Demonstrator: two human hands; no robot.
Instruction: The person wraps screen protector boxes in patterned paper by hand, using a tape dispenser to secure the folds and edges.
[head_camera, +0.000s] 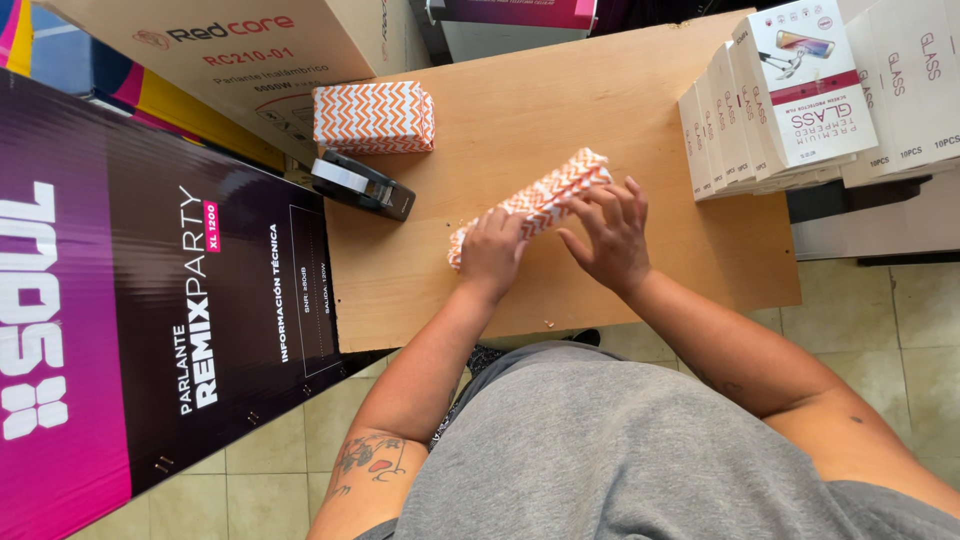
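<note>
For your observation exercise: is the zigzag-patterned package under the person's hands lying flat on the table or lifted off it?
Lying flat: the orange-and-white package rests lengthwise on the wooden table, left hand and right hand pressing on it.

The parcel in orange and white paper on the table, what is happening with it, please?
A person is handling a long parcel wrapped in orange-and-white zigzag paper on a wooden table. The left hand presses on its near end, and the right hand has its fingers on the paper near the middle. A second wrapped parcel and a tape dispenser lie to the left. White boxes are stacked at the right.
</note>
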